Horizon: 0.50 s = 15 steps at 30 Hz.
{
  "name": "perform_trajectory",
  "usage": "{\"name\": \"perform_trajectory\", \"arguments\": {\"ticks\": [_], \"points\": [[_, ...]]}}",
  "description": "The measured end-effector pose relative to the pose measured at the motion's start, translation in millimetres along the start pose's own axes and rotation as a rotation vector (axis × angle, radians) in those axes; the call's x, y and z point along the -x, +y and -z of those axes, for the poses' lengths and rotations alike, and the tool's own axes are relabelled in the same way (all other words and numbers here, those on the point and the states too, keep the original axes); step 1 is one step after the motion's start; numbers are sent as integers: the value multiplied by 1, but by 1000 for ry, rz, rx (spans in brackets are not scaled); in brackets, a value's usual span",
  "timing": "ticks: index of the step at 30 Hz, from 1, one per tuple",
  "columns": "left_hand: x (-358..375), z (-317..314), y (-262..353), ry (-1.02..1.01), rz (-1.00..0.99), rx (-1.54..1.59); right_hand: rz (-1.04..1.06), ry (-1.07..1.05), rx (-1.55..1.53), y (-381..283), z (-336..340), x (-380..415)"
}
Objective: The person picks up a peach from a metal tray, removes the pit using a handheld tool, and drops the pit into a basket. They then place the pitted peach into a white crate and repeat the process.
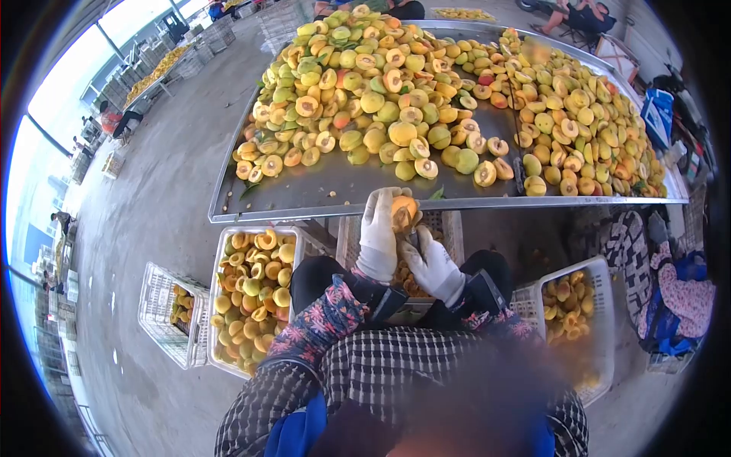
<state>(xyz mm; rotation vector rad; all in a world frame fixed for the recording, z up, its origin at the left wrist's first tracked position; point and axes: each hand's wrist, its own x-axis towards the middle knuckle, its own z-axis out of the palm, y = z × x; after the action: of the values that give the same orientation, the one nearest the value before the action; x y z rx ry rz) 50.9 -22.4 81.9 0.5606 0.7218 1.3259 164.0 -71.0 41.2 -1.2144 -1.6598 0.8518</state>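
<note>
In my gloved left hand point(376, 238) is a yellow peach half point(403, 212), its cut face turned partly toward me, just in front of the table's near edge. My gloved right hand point(436, 268) is closed close below the fruit, around a small dark tool point(413, 238) mostly hidden by the fingers. Beneath both hands, between my knees, a crate point(455, 228) holds cut fruit pieces. Ahead, a metal table point(304, 199) bears a large heap of peaches point(373, 99), many halved with pits showing.
A white crate point(215, 263) of peach halves stands left, beside another crate point(156, 305). At right is one more fruit-filled crate point(605, 320). A person in patterned clothing point(681, 305) is at far right. Other people and crates line the hall's left side.
</note>
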Motion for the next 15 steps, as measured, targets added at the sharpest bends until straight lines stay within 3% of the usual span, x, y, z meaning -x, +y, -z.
{"name": "perform_trajectory", "arguments": {"ticks": [4, 5, 6, 7, 8, 10, 11, 12, 14, 15], "points": [[-4, 17, -7, -128, -110, -205, -52, -47, 115, -4, 6, -1], [-11, 29, -12, -168, -466, -734, 22, -30, -25, 19, 1, -1], [-25, 46, -24, -178, -271, -584, 107, -35, -179, 46, -9, -2], [-14, 25, -8, -109, -371, -598, -101, -77, -546, 48, -12, 1], [-14, 26, -13, -111, -304, -457, -351, -139, -886, 39, -11, 2], [-21, 31, -28, -118, -178, -166, -372, -103, -617, 6, -2, 2], [-22, 34, -28, -161, -127, -116, -330, -133, -639, 19, -3, 4], [-28, 43, -29, -341, -134, -5, -293, -152, -657, 19, -3, 2], [-27, 44, -32, -220, -128, -123, -213, -133, -383, 3, 5, 1], [-24, 42, -31, -215, -117, -130, -235, -180, -407, 18, 11, -2]]}}
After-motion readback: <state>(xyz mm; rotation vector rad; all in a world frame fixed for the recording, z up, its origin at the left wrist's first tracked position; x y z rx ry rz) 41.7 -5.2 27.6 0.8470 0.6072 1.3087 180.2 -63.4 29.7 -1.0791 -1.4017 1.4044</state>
